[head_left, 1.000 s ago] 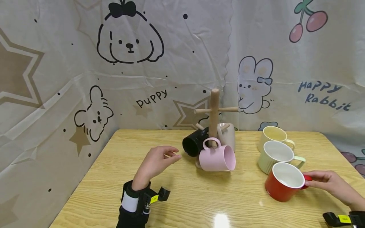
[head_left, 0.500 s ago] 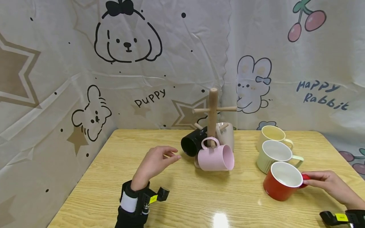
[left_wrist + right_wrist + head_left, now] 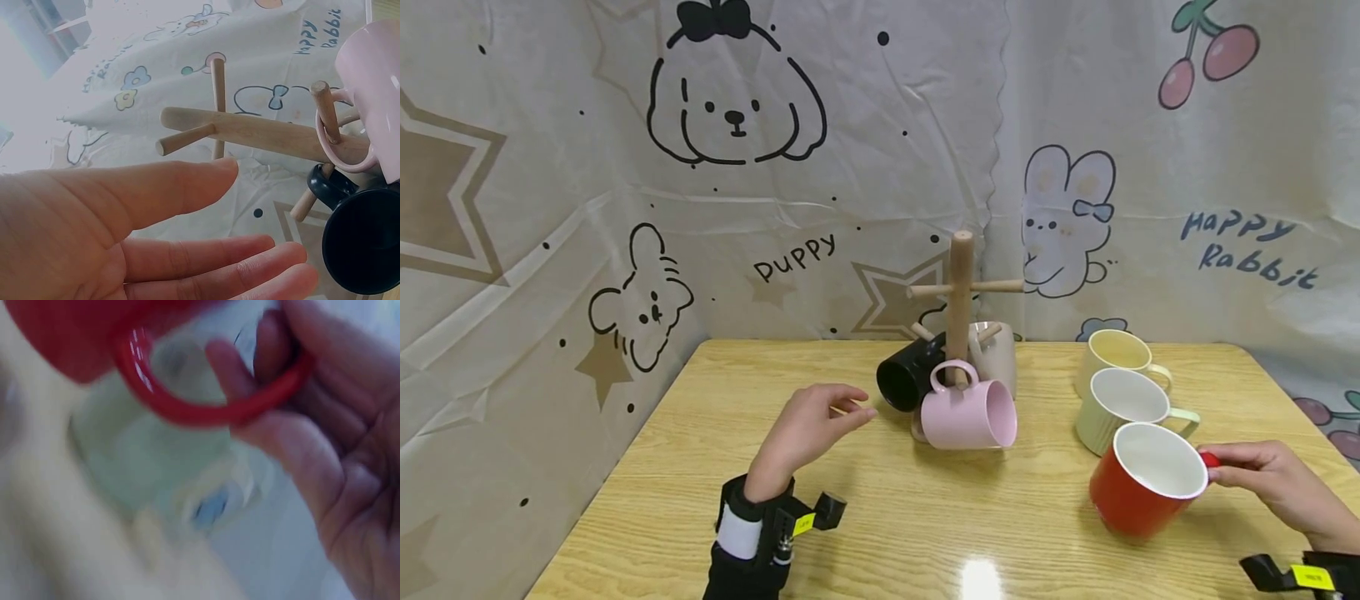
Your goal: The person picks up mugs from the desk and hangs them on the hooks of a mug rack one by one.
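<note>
My right hand (image 3: 1285,487) pinches the handle (image 3: 206,414) of a red mug (image 3: 1138,496) with a white inside. In the head view the mug tilts slightly and hangs close over the table. My left hand (image 3: 808,429) holds nothing, its fingers relaxed and the thumb apart from them. It hovers left of a wooden mug tree (image 3: 961,283). On the tree's lower pegs hang a pink mug (image 3: 966,417), a black mug (image 3: 906,375) and a beige mug (image 3: 997,358). In the left wrist view the tree's upper pegs (image 3: 187,139) show bare.
Behind the red mug stand a pale green mug (image 3: 1120,408) and a yellow mug (image 3: 1116,354), upright with handles to the right. The wooden table (image 3: 760,367) ends at a printed cloth backdrop (image 3: 865,183), which also runs along the left side.
The red mug has risen off the table in my right hand and tipped a little. My left hand stays where it was.
</note>
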A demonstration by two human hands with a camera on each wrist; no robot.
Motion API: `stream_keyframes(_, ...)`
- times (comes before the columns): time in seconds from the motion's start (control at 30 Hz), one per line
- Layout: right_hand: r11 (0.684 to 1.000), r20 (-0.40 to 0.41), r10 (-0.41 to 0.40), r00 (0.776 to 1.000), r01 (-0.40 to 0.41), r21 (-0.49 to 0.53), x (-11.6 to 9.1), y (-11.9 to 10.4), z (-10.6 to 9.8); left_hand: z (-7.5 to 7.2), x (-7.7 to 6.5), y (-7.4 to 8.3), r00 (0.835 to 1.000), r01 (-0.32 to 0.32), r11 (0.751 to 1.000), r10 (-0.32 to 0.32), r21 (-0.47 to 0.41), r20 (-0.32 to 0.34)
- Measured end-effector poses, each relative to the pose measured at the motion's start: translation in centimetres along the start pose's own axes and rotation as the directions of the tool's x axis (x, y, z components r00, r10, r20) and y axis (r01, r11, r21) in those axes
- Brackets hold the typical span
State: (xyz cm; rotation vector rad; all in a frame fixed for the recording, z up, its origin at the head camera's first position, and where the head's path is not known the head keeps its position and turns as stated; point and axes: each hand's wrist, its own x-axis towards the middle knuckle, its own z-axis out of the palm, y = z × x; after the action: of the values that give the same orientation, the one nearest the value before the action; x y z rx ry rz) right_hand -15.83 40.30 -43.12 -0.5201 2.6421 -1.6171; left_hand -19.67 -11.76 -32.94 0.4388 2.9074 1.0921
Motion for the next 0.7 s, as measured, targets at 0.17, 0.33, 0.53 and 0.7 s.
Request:
stream_keyframes(0.17, 1.0, -0.134, -0.005, 0.991, 0.001, -0.029, 0.2, -3.8, 1.1, -0.1, -0.1, 0.1, 1.0, 0.001, 1.0, 0.0, -0.015, 0.006)
stream_keyframes(0.33, 0.976, -0.212, -0.065, 0.975, 0.107, 0.19, 0.5, -7.0, 3.0, -0.1, -0.2, 0.3, 1.0, -0.001, 0.999, 0.001, -0.032, 0.015)
stream_keyframes(0.53, 0.904, -0.227, -0.1, 0.969, 0.184, 0.386, 2.6, -10.4, 6.0, 0.0, -0.1, 0.4, 0.999, -0.004, 0.999, 0.006, -0.047, 0.034)
stream_keyframes(0.7, 0.891, -0.206, -0.168, 0.964, 0.238, 0.387, 5.4, -12.9, 8.6, 0.2, 0.0, 0.3, 0.999, 0.005, 0.998, -0.003, -0.055, 0.04)
